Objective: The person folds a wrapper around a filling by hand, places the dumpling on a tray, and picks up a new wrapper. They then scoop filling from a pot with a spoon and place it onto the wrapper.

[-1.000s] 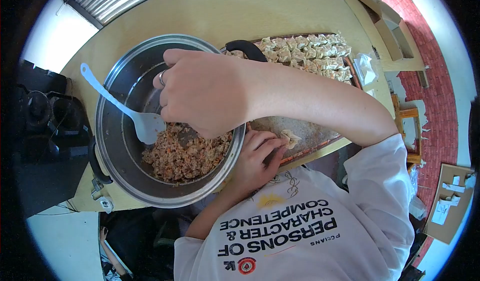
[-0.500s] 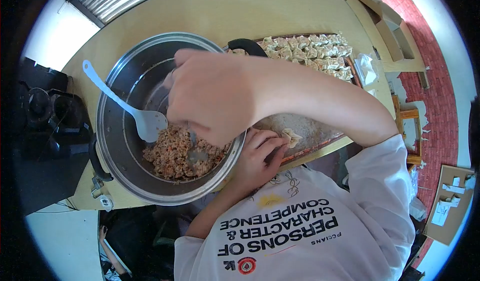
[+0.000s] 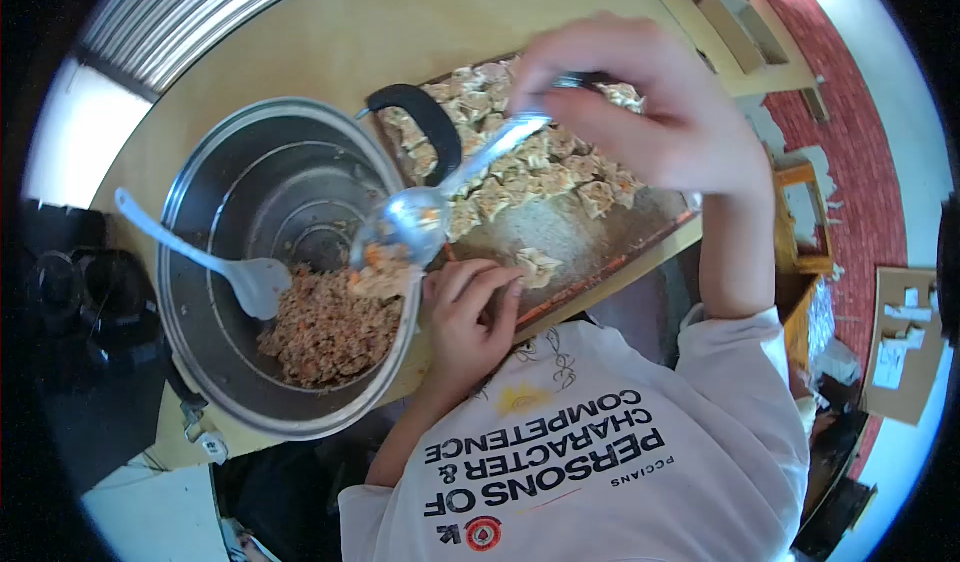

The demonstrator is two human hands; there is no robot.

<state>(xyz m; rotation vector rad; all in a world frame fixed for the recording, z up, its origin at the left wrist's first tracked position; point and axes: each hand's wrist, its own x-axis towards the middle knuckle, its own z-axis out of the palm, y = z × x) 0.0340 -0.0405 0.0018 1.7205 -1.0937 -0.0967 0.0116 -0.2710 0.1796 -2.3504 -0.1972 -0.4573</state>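
My right hand (image 3: 650,102), raised over the tray and slightly blurred, grips a metal serving spoon (image 3: 485,157) by its dark handle. The spoon's bowl hangs over the pot's right rim with minced filling (image 3: 385,274) at its tip. My left hand (image 3: 475,312) rests at the tray's near edge, fingers curled, with a pale dumpling wrapper (image 3: 540,267) at its fingertips. Part of its grip is hidden. The large metal pot (image 3: 385,387) holds a mound of minced filling (image 3: 325,332) and a white plastic ladle (image 3: 190,247) leaning on the left rim.
The tray (image 3: 590,287) bears several rows of folded dumplings (image 3: 555,180). A black pot handle (image 3: 425,127) juts over its left side. An open cardboard box (image 3: 745,27) is at the upper right, and a black stove (image 3: 90,302) is at far left.
My right hand has moved out of the pot to the right, bringing up the spoon with filling on it. My left hand stays by the wrapper. The camera view has shifted.
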